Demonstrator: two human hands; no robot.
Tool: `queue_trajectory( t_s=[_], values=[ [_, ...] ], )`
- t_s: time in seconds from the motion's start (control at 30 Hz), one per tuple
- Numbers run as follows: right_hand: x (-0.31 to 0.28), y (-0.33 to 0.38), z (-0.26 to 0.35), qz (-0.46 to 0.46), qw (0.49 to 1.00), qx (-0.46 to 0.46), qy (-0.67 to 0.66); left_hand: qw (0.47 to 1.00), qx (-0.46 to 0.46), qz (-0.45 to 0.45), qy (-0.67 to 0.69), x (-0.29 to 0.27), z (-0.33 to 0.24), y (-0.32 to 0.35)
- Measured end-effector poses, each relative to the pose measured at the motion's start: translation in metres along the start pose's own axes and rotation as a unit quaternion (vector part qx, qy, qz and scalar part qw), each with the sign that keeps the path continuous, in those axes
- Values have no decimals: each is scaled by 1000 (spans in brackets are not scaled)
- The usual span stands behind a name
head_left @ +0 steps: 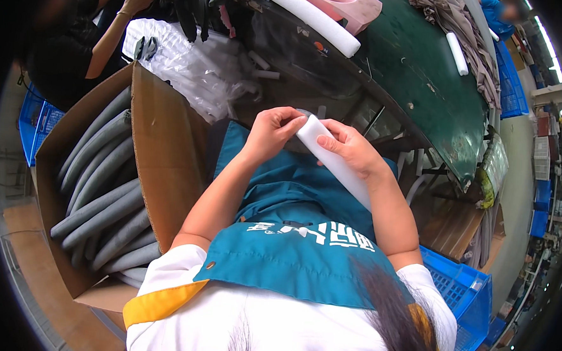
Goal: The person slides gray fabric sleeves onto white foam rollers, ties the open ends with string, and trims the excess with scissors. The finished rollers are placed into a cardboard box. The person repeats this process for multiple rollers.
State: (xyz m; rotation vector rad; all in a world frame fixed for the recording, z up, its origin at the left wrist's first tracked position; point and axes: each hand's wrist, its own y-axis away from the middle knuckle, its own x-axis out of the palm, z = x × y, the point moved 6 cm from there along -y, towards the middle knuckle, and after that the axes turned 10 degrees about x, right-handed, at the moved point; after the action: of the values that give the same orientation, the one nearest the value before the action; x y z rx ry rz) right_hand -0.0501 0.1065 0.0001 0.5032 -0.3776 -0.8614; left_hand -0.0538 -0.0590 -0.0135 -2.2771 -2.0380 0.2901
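Observation:
A white foam tube (342, 169) slants in front of my teal apron (280, 182), its upper end pointing up and left. My right hand (353, 152) is wrapped round it just below that end, with the thumb lying along its near side. At the tube's tip, my left hand (270, 133) has its thumb and fingertips pinched together. What lies between those fingertips is too small to make out; a small greyish edge shows just behind them. The tube's lower end passes behind my right forearm.
On my left stands an open cardboard box (168, 150) of grey foam tubes (100, 160). Ahead are a green table (425, 88), a long white foam strip (308, 18) and a pink plastic tub (359, 8). A blue crate (459, 286) sits at my right. A co-worker's arm (113, 36) reaches in far left.

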Motion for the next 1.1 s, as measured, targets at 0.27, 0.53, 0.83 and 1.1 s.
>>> queue_trajectory(
  t_s=[0.27,0.53,0.83,1.1],
  values=[
    [-2,-7,8,-24,998,-36,-38,985,142,-22,-97,2,-25,-2],
    [-3,-4,11,-92,991,-87,-48,846,436,-36,-304,15,-62,6],
    [-14,-10,-20,-151,970,-69,-180,794,490,-15,-360,27,-39,21],
    [-14,-12,-45,-175,935,-10,-309,887,379,-62,-258,36,-9,24]
  ],
)
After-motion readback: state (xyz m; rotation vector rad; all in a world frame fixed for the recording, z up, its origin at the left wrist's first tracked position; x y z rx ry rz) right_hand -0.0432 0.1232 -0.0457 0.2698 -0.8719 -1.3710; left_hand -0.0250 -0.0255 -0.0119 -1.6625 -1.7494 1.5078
